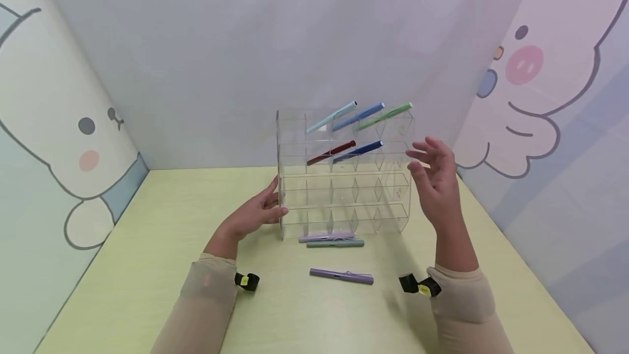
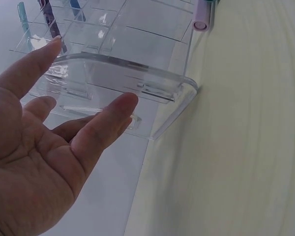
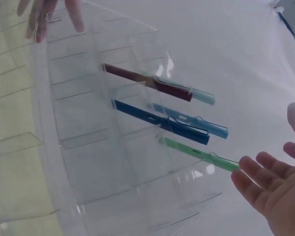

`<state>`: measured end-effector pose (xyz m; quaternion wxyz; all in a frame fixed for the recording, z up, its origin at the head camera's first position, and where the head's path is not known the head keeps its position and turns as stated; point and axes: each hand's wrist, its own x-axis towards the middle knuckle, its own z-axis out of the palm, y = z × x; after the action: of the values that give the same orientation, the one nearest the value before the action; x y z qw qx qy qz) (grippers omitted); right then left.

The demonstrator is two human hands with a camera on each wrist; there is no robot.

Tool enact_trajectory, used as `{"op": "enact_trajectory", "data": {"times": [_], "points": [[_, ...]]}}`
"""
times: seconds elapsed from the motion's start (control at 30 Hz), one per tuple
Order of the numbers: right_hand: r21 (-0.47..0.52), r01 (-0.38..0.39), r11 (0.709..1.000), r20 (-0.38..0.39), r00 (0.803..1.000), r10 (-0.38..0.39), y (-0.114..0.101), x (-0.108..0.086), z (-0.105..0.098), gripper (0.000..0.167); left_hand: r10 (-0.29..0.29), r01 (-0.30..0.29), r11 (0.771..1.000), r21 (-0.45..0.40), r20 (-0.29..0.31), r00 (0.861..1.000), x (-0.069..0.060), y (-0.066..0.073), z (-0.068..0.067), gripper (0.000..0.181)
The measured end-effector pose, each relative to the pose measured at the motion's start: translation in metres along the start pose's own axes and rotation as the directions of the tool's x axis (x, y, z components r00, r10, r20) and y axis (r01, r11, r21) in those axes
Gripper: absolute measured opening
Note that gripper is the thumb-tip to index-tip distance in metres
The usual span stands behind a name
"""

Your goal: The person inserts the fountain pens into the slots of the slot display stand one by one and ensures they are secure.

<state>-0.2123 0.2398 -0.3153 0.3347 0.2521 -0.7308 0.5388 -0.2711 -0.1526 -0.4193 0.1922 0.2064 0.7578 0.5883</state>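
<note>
Beige sleeves (image 1: 208, 299) and illegible yellow labels (image 1: 425, 290) lay near, loosely spread left hand (image 1: 253, 213) and right hand (image 1: 436, 184) flanking the clear rack (image 1: 344, 207).

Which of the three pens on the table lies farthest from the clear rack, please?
The darker purple pen, lying alone; the lilac pen and the grey-green pen lie together just in front of the rack.

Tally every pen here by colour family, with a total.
Blue: 3, the slim pale blue pen, medium blue pen, dark blue pen
Green: 2, the bright green pen, grey-green pen
Purple: 2, the lilac pen, deeper purple pen
Red: 1, the dark red pen
Total: 8
</note>
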Motion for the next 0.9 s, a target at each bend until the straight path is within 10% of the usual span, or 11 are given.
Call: {"op": "enact_trajectory", "data": {"times": [0.4,0.7,0.9], "points": [[-0.281,-0.072,0.957,0.246,0.958,0.144,-0.018,-0.004,-0.014,0.049,-0.013,0.013,1.000,0.020,-0.010,1.000,0.000,0.000,0.000,0.092],[-0.511,-0.196,0.837,0.538,0.686,0.489,-0.022,-0.008,-0.006,0.058,-0.011,0.011,1.000,0.011,-0.007,1.000,0.001,0.001,0.001,0.092],[-0.624,-0.135,0.769,0.643,0.470,0.604,-0.015,-0.019,0.017,0.047,-0.006,0.007,1.000,0.013,-0.010,1.000,0.001,0.000,0.000,0.093]]}}
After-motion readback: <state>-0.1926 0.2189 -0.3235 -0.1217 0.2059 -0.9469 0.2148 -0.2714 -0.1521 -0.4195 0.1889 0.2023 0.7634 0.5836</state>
